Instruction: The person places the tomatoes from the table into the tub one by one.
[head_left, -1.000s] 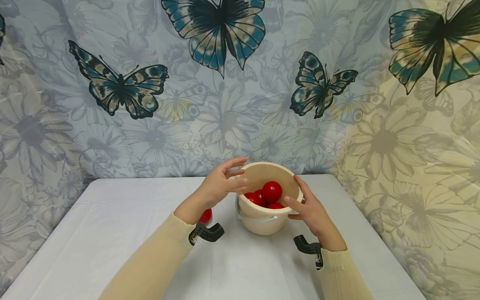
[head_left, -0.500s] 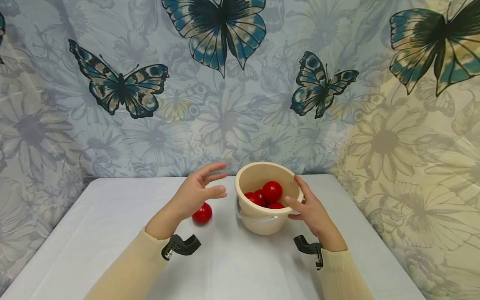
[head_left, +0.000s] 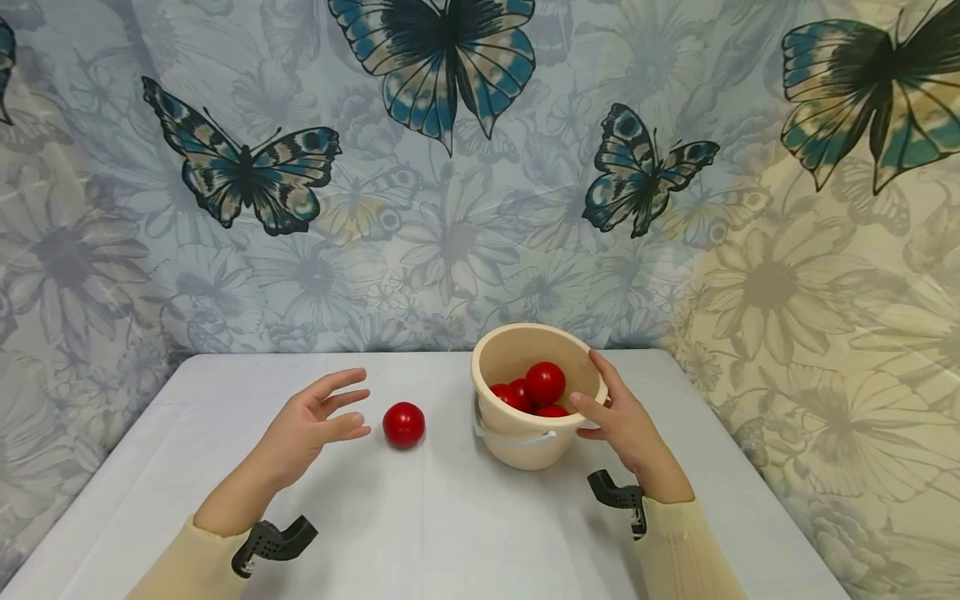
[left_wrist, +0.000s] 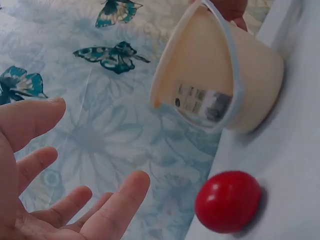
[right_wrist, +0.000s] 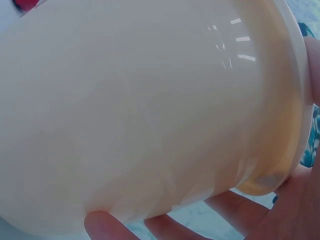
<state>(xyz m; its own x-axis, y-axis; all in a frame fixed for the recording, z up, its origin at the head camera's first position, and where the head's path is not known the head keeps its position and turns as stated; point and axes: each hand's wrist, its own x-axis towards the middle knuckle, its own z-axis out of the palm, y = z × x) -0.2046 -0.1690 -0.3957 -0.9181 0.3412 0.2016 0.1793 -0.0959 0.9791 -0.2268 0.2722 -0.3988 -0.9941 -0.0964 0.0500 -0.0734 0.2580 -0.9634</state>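
Observation:
In the head view a cream bucket (head_left: 525, 456) stands right of the middle, its thin pale handle hanging down the front. Several glossy red balls (head_left: 545, 382) lie inside it. My right hand (head_left: 628, 427) holds the bucket's right rim, thumb over the inner edge; in the right wrist view its fingertips (right_wrist: 106, 226) lie along the outer wall. Another red ball (head_left: 403, 425) rests on the table to the left of the bucket. Just left of that ball is my left hand (head_left: 300, 429), palm turned inward, fingers spread and touching nothing. A printed label (left_wrist: 202, 102) shows on the bucket's side.
A white cloth covers the table (head_left: 465, 533). Behind it hangs a fabric backdrop (head_left: 450, 250) with butterflies and flowers, which reaches round both sides. Each wrist wears a black camera mount (head_left: 276, 542).
My left hand has drawn back leftward from the bucket's opening, past the loose red ball, which is now fully uncovered. The right hand and the bucket have stayed in place.

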